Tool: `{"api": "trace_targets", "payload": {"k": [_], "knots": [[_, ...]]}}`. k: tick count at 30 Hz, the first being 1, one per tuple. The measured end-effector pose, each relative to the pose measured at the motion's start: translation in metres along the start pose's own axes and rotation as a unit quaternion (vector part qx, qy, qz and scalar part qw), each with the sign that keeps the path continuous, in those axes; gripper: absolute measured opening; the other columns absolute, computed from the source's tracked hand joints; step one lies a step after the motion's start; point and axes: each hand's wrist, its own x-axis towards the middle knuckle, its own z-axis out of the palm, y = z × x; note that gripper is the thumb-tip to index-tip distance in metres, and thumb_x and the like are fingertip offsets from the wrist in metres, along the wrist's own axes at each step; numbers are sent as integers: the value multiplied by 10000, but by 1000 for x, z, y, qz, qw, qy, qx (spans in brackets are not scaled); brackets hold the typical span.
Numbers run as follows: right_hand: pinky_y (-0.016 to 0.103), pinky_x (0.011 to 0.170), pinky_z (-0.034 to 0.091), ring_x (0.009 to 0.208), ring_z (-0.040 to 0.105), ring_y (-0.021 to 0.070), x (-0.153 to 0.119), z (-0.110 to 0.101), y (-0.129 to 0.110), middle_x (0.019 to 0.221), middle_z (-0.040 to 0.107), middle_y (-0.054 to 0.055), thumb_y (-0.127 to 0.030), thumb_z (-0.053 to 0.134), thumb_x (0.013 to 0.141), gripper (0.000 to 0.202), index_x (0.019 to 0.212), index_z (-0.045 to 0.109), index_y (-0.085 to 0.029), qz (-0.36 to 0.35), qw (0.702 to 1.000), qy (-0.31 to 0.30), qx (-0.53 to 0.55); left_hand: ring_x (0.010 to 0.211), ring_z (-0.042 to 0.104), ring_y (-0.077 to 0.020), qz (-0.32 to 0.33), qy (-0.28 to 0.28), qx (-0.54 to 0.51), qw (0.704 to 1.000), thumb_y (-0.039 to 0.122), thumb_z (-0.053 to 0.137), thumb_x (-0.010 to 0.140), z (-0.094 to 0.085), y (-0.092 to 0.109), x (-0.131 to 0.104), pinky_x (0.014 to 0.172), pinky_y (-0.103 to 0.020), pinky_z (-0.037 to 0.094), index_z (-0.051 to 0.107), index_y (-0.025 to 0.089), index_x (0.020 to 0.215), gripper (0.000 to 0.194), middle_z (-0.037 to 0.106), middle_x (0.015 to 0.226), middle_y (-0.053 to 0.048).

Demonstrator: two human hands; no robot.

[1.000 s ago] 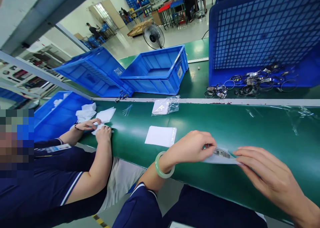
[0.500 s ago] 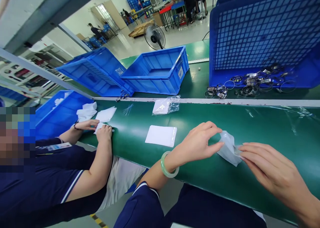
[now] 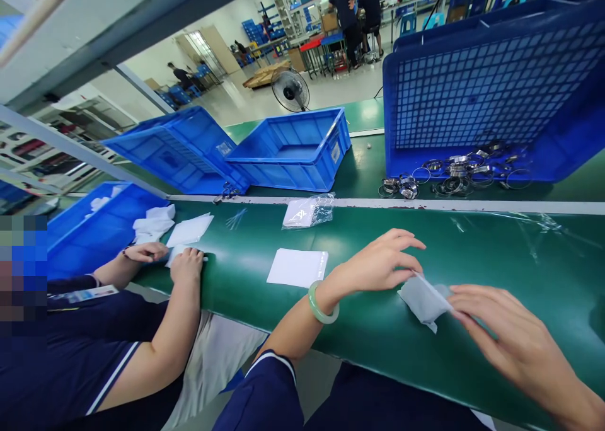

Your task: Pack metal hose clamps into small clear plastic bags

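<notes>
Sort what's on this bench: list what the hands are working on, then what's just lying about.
In hand:
small grey-white plastic pouch, pinched between left hand and right hand

Lying about:
flat white bag
clear crumpled bag
pile of metal hose clamps
open blue plastic crate

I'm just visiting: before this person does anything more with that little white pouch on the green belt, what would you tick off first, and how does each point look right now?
1. Both hands on the pouch: ok. The left hand and right hand touch the small white pouch from either side.
2. Pouch resting on the green belt: ok, near its front edge.
3. Pouch sealed: cannot tell.
4. What is inside: cannot tell; the pouch is opaque.
5. Flat white packet out of the way: ok, it lies apart, beyond the left wrist.
6. Co-worker's hands keeping clear: ok, far along the belt.
</notes>
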Motion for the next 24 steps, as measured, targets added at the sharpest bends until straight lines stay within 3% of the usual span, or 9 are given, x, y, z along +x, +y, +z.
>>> {"api": "trace_targets", "payload": {"k": [4,7,10,14,18,20,24], "knots": [[307,871,458,1005,617,173,19,-11,9,993,672,7,-195,542,899,140,1025,584,-239,40,997,62,3,1201,481,-257,-2,37,-31,999,195,577,873,-21,3,-1,1018,-418,428,720,202,876,143,627,1157,-92],[306,898,451,1042,603,168,29,-18,9,990,678,-12,-193,539,897,171,1051,577,-256,24,998,49,20,1186,488,-233,14,45,-20,999,212,583,881,-33,12,-6,1018,-398,436,693,166,867,121,621,1153,-98],[312,877,480,1087,586,170,26,-14,8,1036,680,-30,-238,532,904,183,1073,580,-287,10,999,-20,38,1185,485,-227,15,35,-16,999,224,580,886,-25,12,-19,1018,-390,443,672,158,834,125,615,1151,-100],[409,918,494,1198,525,224,21,2,2,1229,625,-17,-360,517,916,278,1189,564,-340,61,986,-145,49,1192,473,-222,-11,3,-4,1000,245,561,901,-1,5,-38,1041,-404,426,667,167,882,133,605,1160,-97],[527,1062,374,1283,458,248,35,8,-13,1221,635,-11,-379,401,962,280,1126,623,-336,85,952,-263,134,1203,466,-217,-8,-5,3,1000,222,556,901,9,7,-49,1073,-406,398,661,158,893,123,590,1177,-97],[536,1111,305,1290,451,233,43,8,-20,1168,657,-14,-358,361,975,300,1070,642,-318,83,937,-291,176,1202,465,-213,-5,3,7,1000,207,553,901,7,12,-51,1077,-402,394,657,154,897,117,586,1178,-96],[540,1136,243,1316,414,218,52,13,-23,1301,577,17,-271,319,977,324,1129,605,-281,82,933,-305,175,1201,459,-210,-1,14,5,1000,199,555,901,3,21,-56,1068,-396,403,653,155,886,108,589,1167,-93]]}}
